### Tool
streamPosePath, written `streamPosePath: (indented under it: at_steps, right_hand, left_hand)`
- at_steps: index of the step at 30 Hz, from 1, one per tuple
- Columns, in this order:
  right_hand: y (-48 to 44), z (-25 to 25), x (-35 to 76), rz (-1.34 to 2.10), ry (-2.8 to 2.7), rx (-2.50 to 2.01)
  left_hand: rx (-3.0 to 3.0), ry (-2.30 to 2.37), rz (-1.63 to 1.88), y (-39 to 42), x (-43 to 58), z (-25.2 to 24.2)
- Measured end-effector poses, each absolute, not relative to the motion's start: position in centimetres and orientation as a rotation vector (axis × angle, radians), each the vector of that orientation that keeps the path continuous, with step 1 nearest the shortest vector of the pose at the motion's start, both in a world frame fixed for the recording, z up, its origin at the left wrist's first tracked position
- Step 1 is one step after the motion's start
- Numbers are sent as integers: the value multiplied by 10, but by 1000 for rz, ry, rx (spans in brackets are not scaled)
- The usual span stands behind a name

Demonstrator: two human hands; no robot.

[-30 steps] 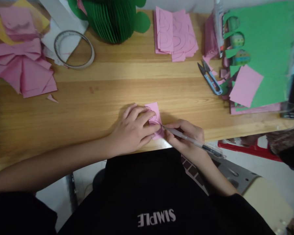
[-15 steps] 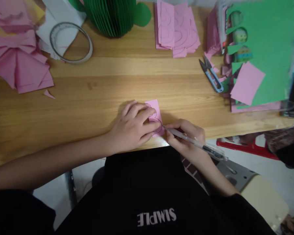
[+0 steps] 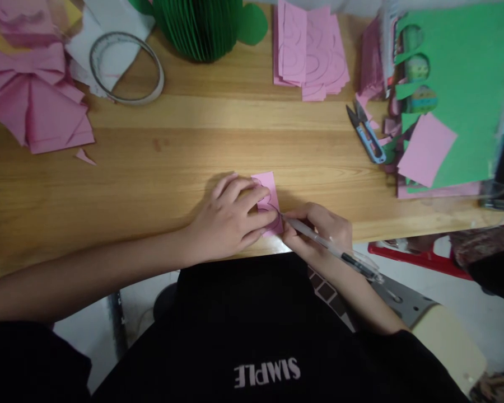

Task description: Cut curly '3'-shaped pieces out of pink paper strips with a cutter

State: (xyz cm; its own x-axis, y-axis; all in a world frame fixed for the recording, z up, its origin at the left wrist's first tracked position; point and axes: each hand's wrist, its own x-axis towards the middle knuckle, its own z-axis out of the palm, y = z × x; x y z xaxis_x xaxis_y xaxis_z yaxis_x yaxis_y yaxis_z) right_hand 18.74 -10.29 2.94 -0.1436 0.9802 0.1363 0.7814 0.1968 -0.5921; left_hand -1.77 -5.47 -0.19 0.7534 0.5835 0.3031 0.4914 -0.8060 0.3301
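Note:
A small pink paper [image 3: 270,183] with curved dark lines lies near the table's front edge. My left hand [image 3: 227,218] rests flat on it with fingers spread, covering its left part. In my right hand [image 3: 325,229] is a clear pen [image 3: 315,236], pinched between thumb and fingers. The pen's tip touches the paper's right edge, at the end of a curved line.
At the back stand a stack of pink papers with drawn curves [image 3: 313,53], a green pleated paper ball [image 3: 199,28] and a tape roll [image 3: 157,84]. Blue snips [image 3: 372,143] and green sheets [image 3: 470,101] lie right, a pink paper bow [image 3: 46,106] left.
The view has shifted slightly, moving the table items a little to the right. The pen leans slightly differently in my right hand; my left hand stays on the paper.

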Motion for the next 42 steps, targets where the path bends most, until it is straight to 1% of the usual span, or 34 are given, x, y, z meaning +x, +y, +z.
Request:
streamPosePath:
  at_steps: [14, 18, 24, 29, 36, 42]
  right_hand:
    - [-107, 42, 186, 536, -2091, -1650]
    - [-105, 41, 187, 561, -2058, -1671]
    - [-101, 37, 188, 497, -2068, -1639]
    - [-99, 36, 188, 548, -2042, -1612]
    - [-101, 37, 188, 486, -2080, -1608]
    - [-103, 40, 188, 544, -2081, -1641]
  left_hand:
    - [2700, 852, 522, -55, -18, 0]
    - [2697, 850, 535, -55, -18, 0]
    - [2706, 855, 527, -55, -18, -1]
    - [2708, 849, 557, -55, -18, -3]
    - [2689, 853, 531, -55, -17, -3]
    - [2695, 861, 538, -55, -18, -1]
